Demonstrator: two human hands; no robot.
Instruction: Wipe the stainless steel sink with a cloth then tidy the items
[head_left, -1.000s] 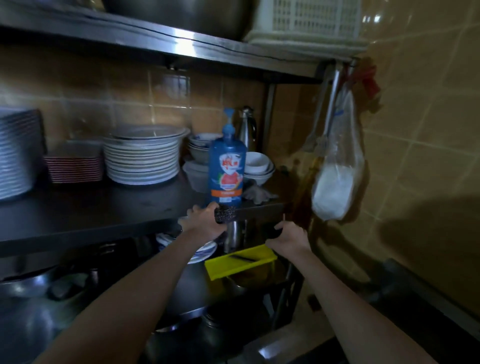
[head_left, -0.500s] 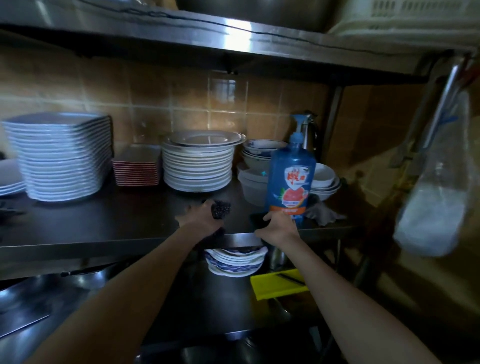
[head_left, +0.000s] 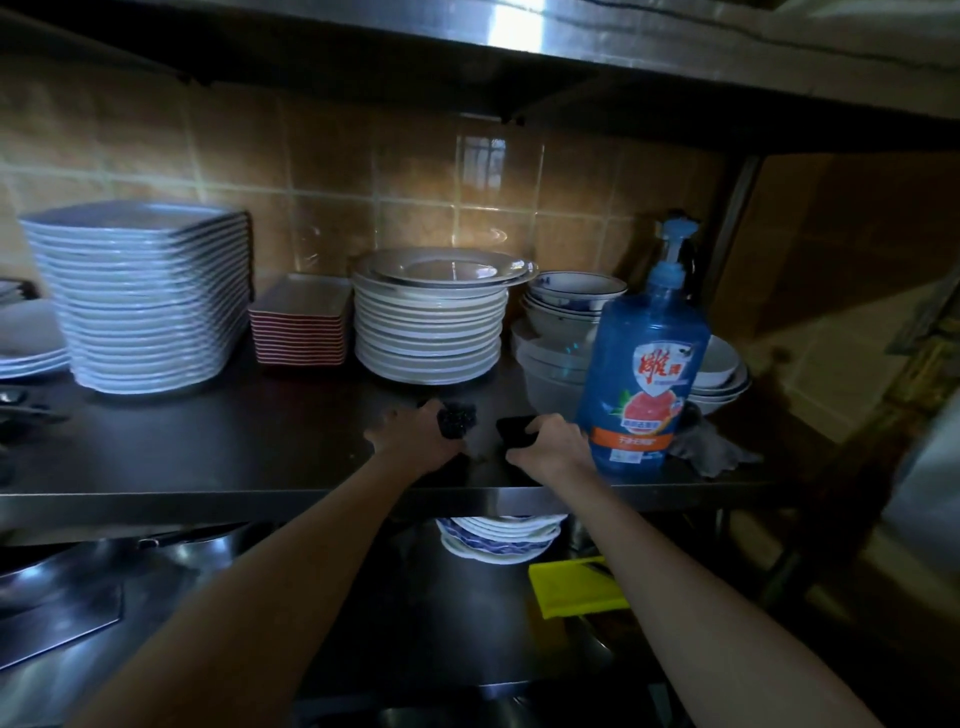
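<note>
My left hand (head_left: 415, 434) rests on the dark steel shelf (head_left: 208, 447) and grips a dark, knobbly scouring pad (head_left: 457, 418). Just to its right my right hand (head_left: 553, 446) holds a flat dark pad or sponge (head_left: 514, 430) down on the same shelf. A blue pump bottle of dish soap (head_left: 644, 364) stands upright right beside my right hand. A crumpled grey cloth (head_left: 711, 449) lies on the shelf behind the bottle, to its right. The sink is out of view.
Stacks of white plates (head_left: 145, 296) (head_left: 431, 317), small red-edged dishes (head_left: 298, 322) and bowls (head_left: 566, 312) fill the shelf's back. On the lower shelf sit patterned plates (head_left: 501, 535) and a yellow tray (head_left: 576, 587). An upper shelf (head_left: 467, 47) hangs overhead.
Both hands rose from the shelf's front edge onto its top. My right hand came up from near the yellow tray to beside the soap bottle. The view swung left.
</note>
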